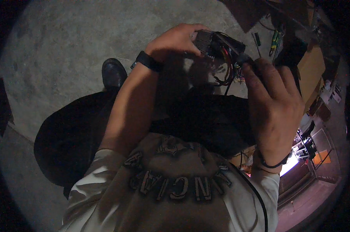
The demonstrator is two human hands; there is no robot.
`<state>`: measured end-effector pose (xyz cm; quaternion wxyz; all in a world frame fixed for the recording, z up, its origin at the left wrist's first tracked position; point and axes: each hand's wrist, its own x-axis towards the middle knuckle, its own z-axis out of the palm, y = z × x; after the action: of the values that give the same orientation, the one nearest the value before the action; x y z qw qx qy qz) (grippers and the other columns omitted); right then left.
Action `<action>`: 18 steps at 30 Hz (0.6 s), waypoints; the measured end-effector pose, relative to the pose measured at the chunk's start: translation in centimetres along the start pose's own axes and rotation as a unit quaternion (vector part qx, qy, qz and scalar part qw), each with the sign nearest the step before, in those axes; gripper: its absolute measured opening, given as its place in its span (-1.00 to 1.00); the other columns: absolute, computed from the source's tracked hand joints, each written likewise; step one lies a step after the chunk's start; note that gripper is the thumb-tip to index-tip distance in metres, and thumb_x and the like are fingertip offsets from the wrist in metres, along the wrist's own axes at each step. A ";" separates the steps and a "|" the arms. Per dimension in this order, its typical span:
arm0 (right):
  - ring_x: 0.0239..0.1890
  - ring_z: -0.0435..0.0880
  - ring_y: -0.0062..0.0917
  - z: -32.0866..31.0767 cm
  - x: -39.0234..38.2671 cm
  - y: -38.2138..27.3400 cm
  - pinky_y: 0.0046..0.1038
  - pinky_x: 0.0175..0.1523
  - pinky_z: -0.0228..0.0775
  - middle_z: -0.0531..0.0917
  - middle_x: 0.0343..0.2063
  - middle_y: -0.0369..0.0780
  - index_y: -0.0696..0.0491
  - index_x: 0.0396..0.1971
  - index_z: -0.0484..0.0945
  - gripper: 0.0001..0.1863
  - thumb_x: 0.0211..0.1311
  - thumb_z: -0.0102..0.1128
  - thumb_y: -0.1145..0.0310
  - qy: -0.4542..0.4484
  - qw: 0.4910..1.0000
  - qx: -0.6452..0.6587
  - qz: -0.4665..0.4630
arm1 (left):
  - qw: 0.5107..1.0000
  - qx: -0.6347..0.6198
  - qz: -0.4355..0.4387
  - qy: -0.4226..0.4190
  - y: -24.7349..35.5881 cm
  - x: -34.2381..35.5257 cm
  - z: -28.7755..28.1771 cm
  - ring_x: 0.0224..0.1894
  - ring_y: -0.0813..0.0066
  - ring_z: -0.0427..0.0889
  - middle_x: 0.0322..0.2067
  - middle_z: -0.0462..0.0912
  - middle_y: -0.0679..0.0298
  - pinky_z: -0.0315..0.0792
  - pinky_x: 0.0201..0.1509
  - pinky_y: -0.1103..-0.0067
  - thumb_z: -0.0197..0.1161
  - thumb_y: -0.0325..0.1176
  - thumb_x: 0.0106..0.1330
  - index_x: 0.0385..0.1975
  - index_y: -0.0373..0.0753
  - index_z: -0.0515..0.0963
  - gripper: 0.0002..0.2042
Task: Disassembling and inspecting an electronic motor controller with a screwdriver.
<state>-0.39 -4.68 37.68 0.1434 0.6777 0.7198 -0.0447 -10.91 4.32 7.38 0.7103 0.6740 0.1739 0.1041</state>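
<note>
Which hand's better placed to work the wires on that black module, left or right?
Right, probably. The right hand has its fingertips at the red and black wires coming out of the black module. The left hand is wrapped over the module's far end, steadying it, so it looks committed to holding.

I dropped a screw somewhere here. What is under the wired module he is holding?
Below the wired module held by the left hand and right hand lie dark trousers and concrete floor; the lap itself is too dark to check.
</note>
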 end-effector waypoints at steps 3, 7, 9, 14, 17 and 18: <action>-0.22 0.62 -0.37 0.1 0.2 0.0 -0.34 -0.22 0.54 0.71 -0.14 -0.26 0.03 -0.19 0.75 -0.68 -0.03 0.31 0.54 -0.025 1.000 0.001 -0.006 | 1.000 -0.005 -0.015 -0.008 0.1 0.1 0.0 -0.04 0.27 0.74 -0.11 0.78 0.15 0.60 0.07 0.41 0.61 -0.40 -0.13 0.16 -0.20 0.58 -0.30; -0.20 0.62 -0.35 0.3 0.3 0.9 -0.35 -0.21 0.55 0.71 -0.11 -0.27 0.04 -0.17 0.74 -0.66 -0.03 0.27 0.52 -0.025 0.999 -0.019 -0.044 | 1.000 0.016 -0.019 -0.004 0.3 0.3 -0.1 -0.05 0.23 0.74 -0.11 0.78 0.13 0.60 0.07 0.40 0.61 -0.39 -0.13 0.17 -0.19 0.57 -0.29; -0.19 0.62 -0.34 0.2 0.5 1.5 -0.34 -0.20 0.55 0.70 -0.10 -0.26 0.05 -0.15 0.74 -0.64 -0.04 0.26 0.52 -0.020 0.998 -0.017 -0.060 | 1.000 0.010 -0.017 -0.004 0.1 0.5 0.1 -0.05 0.22 0.74 -0.11 0.77 0.13 0.60 0.06 0.39 0.60 -0.37 -0.13 0.17 -0.19 0.58 -0.29; -0.17 0.65 -0.31 -0.2 0.9 2.8 -0.30 -0.22 0.57 0.66 -0.06 -0.18 0.06 -0.01 0.70 -0.51 -0.07 0.23 0.49 -0.095 0.989 -0.036 -0.105 | 1.000 0.011 -0.007 0.010 0.3 0.5 0.1 -0.06 0.19 0.74 -0.12 0.77 0.11 0.60 0.06 0.38 0.60 -0.32 -0.13 0.16 -0.19 0.58 -0.30; -0.15 0.66 -0.28 -0.9 1.6 3.0 -0.28 -0.22 0.59 0.65 -0.08 -0.14 0.06 0.05 0.68 -0.46 -0.06 0.22 0.48 -0.123 0.983 -0.063 -0.120 | 1.000 0.009 0.021 0.017 0.2 0.4 -0.2 -0.05 0.20 0.74 -0.11 0.77 0.12 0.59 0.07 0.38 0.60 -0.33 -0.14 0.15 -0.20 0.58 -0.30; -0.15 0.67 -0.27 -1.0 1.9 3.0 -0.27 -0.22 0.60 0.65 -0.09 -0.12 0.06 0.06 0.68 -0.46 -0.06 0.22 0.47 -0.129 0.981 -0.072 -0.124 | 1.000 0.010 0.009 0.003 0.1 0.5 -0.3 -0.05 0.21 0.74 -0.11 0.77 0.12 0.59 0.08 0.39 0.60 -0.33 -0.14 0.15 -0.20 0.58 -0.30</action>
<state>2.38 -2.34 38.53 0.2771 0.5597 0.7750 -0.0968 -10.52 4.80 7.46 0.7020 0.6826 0.1709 0.1103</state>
